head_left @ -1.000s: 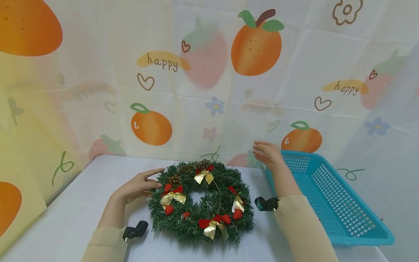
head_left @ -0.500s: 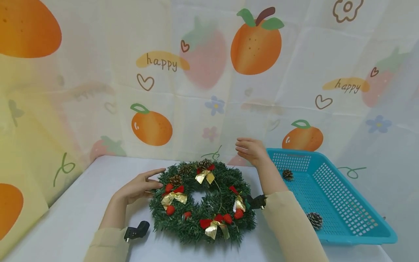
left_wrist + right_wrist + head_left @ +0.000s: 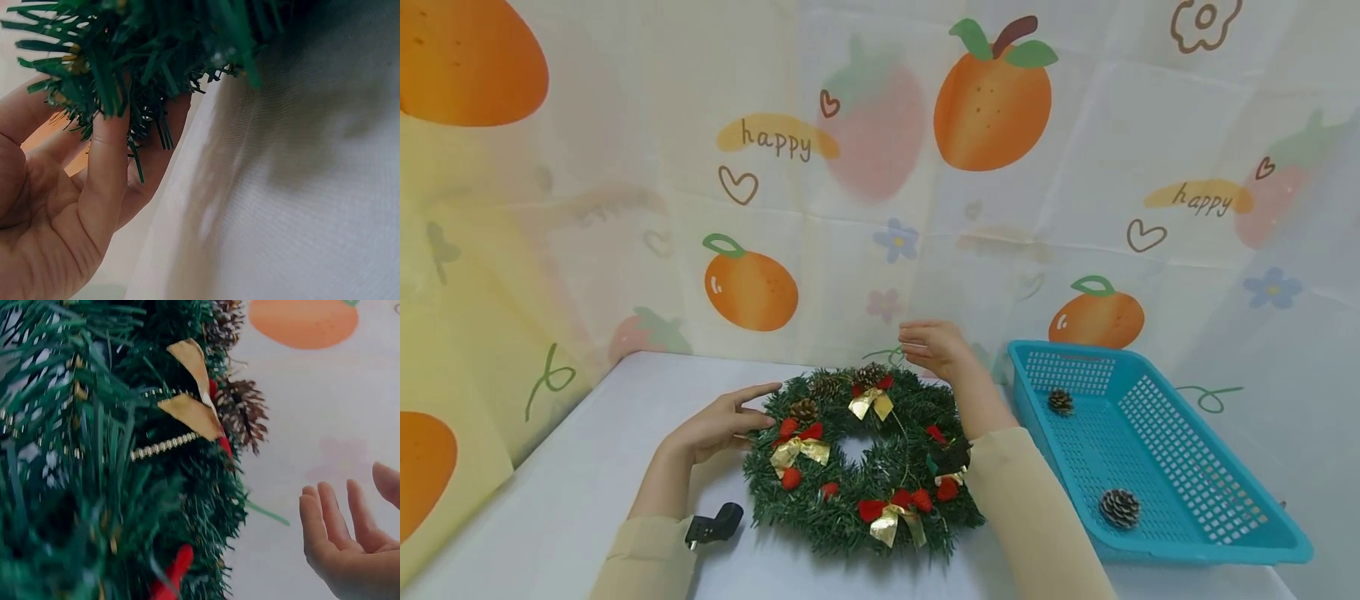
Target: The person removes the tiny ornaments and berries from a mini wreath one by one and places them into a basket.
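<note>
Left hand [image 3: 717,427] loosely spread, touching round green artificial-pine wreath [image 3: 820,529] just to its right, empty right hand [image 3: 936,348] loosely outstretched

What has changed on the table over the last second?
The right hand moved left, from beside the blue basket to the far side of the wreath, apparently holding nothing. As that arm shifted, two pinecones in the basket came into view, one far and one near. Nothing was visibly grasped or released. The left hand stayed at the wreath's left edge; wreath and basket stayed put.
</note>
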Demonstrator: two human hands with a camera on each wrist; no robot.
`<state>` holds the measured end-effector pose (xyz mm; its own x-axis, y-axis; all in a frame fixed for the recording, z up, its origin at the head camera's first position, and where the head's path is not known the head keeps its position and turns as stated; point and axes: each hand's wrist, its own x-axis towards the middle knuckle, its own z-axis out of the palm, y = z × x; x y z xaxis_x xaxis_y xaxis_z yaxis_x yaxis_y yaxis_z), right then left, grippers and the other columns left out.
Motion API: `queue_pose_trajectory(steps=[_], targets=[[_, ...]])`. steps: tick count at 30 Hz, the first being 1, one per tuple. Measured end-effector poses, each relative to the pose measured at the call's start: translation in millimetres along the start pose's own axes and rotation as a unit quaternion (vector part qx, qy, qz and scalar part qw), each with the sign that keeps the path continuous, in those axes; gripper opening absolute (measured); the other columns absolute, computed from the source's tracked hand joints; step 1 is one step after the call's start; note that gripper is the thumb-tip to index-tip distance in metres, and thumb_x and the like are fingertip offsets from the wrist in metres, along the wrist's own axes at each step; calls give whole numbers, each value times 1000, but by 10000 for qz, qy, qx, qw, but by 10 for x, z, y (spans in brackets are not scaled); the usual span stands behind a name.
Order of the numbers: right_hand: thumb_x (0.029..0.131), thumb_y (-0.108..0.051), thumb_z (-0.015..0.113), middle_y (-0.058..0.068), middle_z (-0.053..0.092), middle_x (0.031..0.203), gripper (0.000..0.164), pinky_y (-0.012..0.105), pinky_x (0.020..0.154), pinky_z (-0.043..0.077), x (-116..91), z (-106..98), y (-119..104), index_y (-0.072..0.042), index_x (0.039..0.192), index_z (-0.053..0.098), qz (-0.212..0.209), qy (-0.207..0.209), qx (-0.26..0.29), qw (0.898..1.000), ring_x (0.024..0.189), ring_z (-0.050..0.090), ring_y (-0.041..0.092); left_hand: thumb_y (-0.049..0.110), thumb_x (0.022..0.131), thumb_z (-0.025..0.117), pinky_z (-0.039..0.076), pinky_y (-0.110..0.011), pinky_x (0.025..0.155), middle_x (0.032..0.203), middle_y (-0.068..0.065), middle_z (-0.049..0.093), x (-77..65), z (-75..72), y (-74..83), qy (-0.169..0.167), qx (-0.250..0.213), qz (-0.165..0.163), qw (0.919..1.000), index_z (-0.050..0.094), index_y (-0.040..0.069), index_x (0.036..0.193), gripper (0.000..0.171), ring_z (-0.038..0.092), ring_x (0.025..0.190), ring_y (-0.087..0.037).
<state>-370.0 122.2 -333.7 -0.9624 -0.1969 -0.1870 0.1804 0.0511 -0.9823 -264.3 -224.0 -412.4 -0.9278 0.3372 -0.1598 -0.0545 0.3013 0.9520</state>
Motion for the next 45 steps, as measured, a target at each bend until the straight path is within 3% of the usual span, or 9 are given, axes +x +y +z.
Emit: queue_pose_trajectory(steps=[3, 7, 18, 27, 35, 39, 45], targets=[[103, -9, 49, 27, 40, 152, 47, 41, 116, 40, -418, 208, -241, 5, 147, 41, 145, -83, -103, 9998, 140, 44, 39, 24, 95, 66, 55, -30, 70, 132, -23, 57, 0, 10, 12, -21, -11, -13, 10000, 27, 19, 158, 75, 62, 93, -14], [102, -8, 51, 26, 39, 154, 50, 41, 118, 37, -536, 294, -305, 6, 148, 38, 348, -173, -66, 9992, 142, 43, 39, 24, 94, 67, 55, -30, 70, 130, -22, 58, 2, 16, 19, -26, -25, -26, 10000, 27, 19, 158, 75, 62, 91, -14], [98, -7, 59, 22, 48, 148, 44, 41, 114, 42, -191, 317, 0, 4, 140, 51, 530, -101, -477, 9974, 139, 47, 37, 24, 95, 66, 55, -30, 70, 135, -25, 56, -7, 11, -6, -22, -21, -19, 10000, 26, 19, 158, 76, 62, 96, -13], [97, -8, 60, 20, 46, 150, 46, 43, 117, 38, -179, 354, 66, 4, 140, 51, 571, -301, -753, 9951, 139, 46, 38, 24, 94, 68, 56, -31, 73, 128, -19, 59, 19, -6, -16, -16, -16, -20, 10000, 26, 19, 158, 77, 62, 96, -12], [95, -7, 62, 16, 52, 146, 44, 38, 112, 44, -184, 354, 75, 1, 138, 56, 711, -353, -1266, 9888, 135, 51, 31, 22, 94, 67, 56, -30, 71, 130, -22, 59, 19, -8, -14, -23, -53, -24, 10000, 26, 19, 158, 77, 63, 96, -12], [95, -6, 63, 16, 56, 143, 44, 36, 105, 47, -188, 354, 78, -1, 138, 57, 680, -406, -1523, 9852, 130, 56, 29, 22, 94, 67, 55, -30, 71, 129, -21, 59, 20, -6, -13, -9, -56, -30, 10000, 26, 19, 158, 77, 63, 95, -12], [94, -6, 64, 16, 61, 136, 42, 25, 84, 49, -193, 361, 79, -2, 136, 59, 613, -362, -1721, 9825, 105, 62, 19, 23, 94, 68, 56, -32, 75, 133, -23, 57, 24, -2, -17, 4, -28, -27, 10000, 26, 19, 158, 77, 63, 101, -12]])
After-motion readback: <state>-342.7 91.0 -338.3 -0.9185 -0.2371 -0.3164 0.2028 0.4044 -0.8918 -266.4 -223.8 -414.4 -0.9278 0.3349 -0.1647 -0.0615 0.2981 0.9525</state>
